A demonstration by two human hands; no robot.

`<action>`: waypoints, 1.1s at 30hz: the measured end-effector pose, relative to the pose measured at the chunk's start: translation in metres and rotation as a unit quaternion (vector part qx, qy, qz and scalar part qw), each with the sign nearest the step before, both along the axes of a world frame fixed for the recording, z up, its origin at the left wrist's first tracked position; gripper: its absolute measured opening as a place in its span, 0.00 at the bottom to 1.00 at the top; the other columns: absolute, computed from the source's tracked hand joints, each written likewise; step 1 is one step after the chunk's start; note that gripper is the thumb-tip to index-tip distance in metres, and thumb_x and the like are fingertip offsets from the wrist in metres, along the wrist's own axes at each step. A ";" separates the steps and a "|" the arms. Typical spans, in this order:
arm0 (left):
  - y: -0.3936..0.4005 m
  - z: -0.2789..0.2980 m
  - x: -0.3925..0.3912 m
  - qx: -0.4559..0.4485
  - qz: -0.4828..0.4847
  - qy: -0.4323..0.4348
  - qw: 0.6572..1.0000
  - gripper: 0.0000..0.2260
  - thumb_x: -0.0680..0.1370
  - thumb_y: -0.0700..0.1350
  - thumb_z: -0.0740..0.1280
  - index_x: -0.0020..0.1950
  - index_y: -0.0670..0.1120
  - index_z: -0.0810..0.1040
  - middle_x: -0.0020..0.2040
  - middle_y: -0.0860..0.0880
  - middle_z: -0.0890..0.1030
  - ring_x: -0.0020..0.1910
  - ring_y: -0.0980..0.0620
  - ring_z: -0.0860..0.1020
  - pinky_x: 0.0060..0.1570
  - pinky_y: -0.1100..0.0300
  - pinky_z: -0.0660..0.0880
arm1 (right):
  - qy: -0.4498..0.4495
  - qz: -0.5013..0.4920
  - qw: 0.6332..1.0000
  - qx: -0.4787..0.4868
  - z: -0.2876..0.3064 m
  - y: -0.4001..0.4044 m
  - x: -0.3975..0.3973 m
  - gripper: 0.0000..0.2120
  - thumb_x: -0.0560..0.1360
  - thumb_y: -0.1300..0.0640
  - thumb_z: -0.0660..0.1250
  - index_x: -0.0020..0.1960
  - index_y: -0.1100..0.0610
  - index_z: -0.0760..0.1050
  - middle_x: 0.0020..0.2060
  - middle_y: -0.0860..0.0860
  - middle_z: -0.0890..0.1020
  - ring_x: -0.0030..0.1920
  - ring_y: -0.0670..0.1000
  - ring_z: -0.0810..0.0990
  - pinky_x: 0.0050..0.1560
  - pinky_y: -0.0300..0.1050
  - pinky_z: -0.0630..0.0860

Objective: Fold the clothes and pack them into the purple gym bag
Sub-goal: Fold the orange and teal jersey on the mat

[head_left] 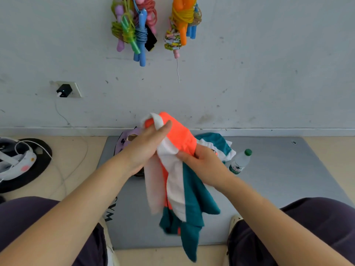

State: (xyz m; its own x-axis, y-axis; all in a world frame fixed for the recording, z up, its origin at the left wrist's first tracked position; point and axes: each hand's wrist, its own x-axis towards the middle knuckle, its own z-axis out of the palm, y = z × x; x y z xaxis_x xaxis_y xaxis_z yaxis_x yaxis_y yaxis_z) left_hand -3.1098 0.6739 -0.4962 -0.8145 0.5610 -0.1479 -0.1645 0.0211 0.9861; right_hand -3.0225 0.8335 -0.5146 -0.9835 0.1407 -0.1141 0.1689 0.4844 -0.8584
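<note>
A garment (178, 169) in orange, white and teal is held up in the air between both hands, well above the grey mat (278, 179). It is grasped high by the left hand (149, 144), whose fingers are curled round the orange and white top edge, and pinched lower down by the right hand (199, 162), thumb over the white panel. Most of the cloth hangs loose below the hands, bunched and twisted, and its lower part is blurred.

From here a crooked fold is judged the likeliest fault: the fabric is gathered rather than spread, so seams and edges could be lost and creases locked in. The dangling teal tail could also be caught under a knee or dragged across the mat. A water bottle (240, 163) lying just beyond the right hand could be knocked if the garment is swung out that way.

Both forearms are reached forward and angled inward, the left wrist raised higher than the right.

The purple bag (127, 140) is seen only in part, behind the left hand. More clothing (217, 143) is piled beyond the right hand.
</note>
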 end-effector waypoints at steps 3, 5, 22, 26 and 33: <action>0.002 -0.005 0.014 -0.081 -0.108 0.080 0.988 0.19 0.76 0.65 0.62 0.60 0.57 0.78 0.64 0.56 0.79 0.65 0.62 0.75 0.71 0.54 0.67 | 0.017 -0.063 0.975 -0.214 0.012 0.009 -0.001 0.20 0.79 0.47 0.65 0.54 0.65 0.77 0.49 0.59 0.84 0.50 0.59 0.83 0.54 0.54 0.79; 0.007 -0.006 0.024 -0.087 -0.133 0.069 0.985 0.24 0.73 0.66 0.65 0.63 0.55 0.77 0.62 0.56 0.81 0.62 0.60 0.77 0.67 0.55 0.72 | 0.016 -0.085 0.936 -0.341 0.017 0.014 0.000 0.17 0.80 0.52 0.64 0.57 0.67 0.77 0.51 0.61 0.83 0.51 0.59 0.83 0.51 0.51 0.81; 0.007 -0.020 0.023 -0.057 0.069 0.001 0.996 0.12 0.79 0.55 0.66 0.55 0.50 0.82 0.49 0.52 0.86 0.53 0.51 0.83 0.55 0.53 0.79 | -0.130 0.077 0.915 -0.374 0.026 0.023 0.005 0.11 0.76 0.59 0.68 0.58 0.59 0.79 0.53 0.56 0.85 0.52 0.52 0.84 0.47 0.40 0.80; 0.000 -0.020 0.013 -0.093 0.056 0.039 0.993 0.09 0.78 0.52 0.69 0.49 0.49 0.84 0.43 0.53 0.86 0.43 0.53 0.83 0.47 0.57 0.78 | -0.073 0.049 0.909 -0.408 0.028 0.032 0.004 0.15 0.76 0.60 0.67 0.62 0.58 0.76 0.55 0.54 0.84 0.55 0.53 0.83 0.49 0.41 0.80; -0.013 -0.005 0.007 -0.151 0.015 0.189 0.970 0.23 0.65 0.60 0.77 0.56 0.58 0.76 0.56 0.62 0.79 0.57 0.66 0.76 0.57 0.66 0.73 | -0.054 0.053 0.916 -0.394 0.026 0.034 0.007 0.13 0.77 0.60 0.66 0.61 0.60 0.76 0.51 0.58 0.83 0.48 0.54 0.83 0.46 0.45 0.80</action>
